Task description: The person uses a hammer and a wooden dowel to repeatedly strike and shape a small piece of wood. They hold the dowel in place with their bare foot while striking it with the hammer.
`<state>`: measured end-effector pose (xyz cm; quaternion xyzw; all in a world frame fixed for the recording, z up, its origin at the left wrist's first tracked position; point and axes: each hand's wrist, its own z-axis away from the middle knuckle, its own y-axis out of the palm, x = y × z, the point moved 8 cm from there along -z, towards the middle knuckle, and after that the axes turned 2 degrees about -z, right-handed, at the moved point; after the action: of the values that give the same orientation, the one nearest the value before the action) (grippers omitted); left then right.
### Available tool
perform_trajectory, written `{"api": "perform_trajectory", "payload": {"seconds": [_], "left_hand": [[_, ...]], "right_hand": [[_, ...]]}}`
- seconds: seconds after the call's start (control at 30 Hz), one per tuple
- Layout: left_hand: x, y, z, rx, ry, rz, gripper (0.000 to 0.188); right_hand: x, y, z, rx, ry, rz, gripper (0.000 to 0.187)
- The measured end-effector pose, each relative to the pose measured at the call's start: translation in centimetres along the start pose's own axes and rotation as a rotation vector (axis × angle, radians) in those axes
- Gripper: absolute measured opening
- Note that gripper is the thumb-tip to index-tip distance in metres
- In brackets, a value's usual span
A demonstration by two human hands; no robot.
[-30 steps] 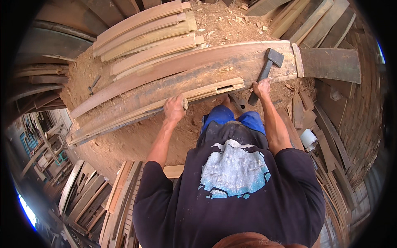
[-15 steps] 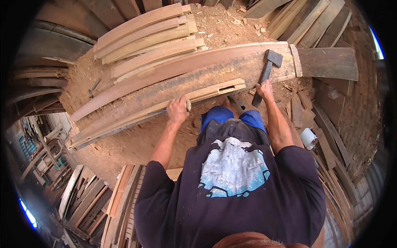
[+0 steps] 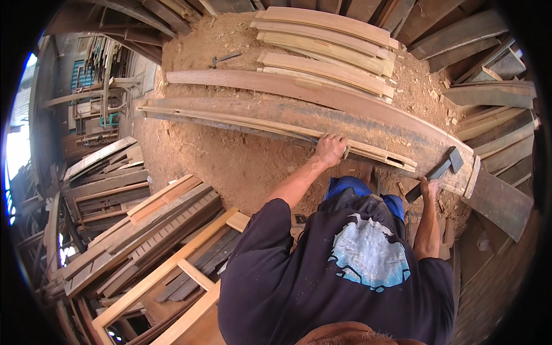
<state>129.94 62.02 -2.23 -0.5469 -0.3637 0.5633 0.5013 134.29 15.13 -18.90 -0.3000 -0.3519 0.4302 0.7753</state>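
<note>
My left hand [image 3: 332, 150] is wrapped around a round-ended wooden handle [image 3: 346, 153], my right hand [image 3: 429, 187] around a dark mallet [image 3: 441, 169]. The pale strip [image 3: 368, 151] lies at my left hand, its long axis running left to right; its slot [image 3: 395, 161] sits between my hands, nearer the right.

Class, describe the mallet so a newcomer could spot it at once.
Find the long bench, then follow it toward its right end. There the person's right grip holds the mallet, dark and block-headed, unlike the pale, slotted plank nearby.
</note>
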Motion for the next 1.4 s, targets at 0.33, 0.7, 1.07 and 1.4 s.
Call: {"api": "perform_trajectory", "payload": {"seconds": [0.33,0.7,1.07,1.4], "left_hand": [[0.5,0.1,-0.2,0.256,-0.084,0.031,0.047],[0.4,1.8,-0.6,0.183,0.027,-0.040,0.076],[1.0,1.1,-0.6,0.310,-0.035,-0.076,0.076],[0.5,0.2,0.0,0.162,0.017,-0.031,0.073]], "right_hand": [[1.3,-0.2,1.8,0.079,0.122,-0.129,0.044],[1.7,-0.4,3.3,-0.030,0.445,-0.208,0.102],[3.5,-1.5,4.0,-0.076,0.294,-0.109,0.093],[4.0,-2.0,3.5,-0.072,0.247,-0.057,0.089]]}}
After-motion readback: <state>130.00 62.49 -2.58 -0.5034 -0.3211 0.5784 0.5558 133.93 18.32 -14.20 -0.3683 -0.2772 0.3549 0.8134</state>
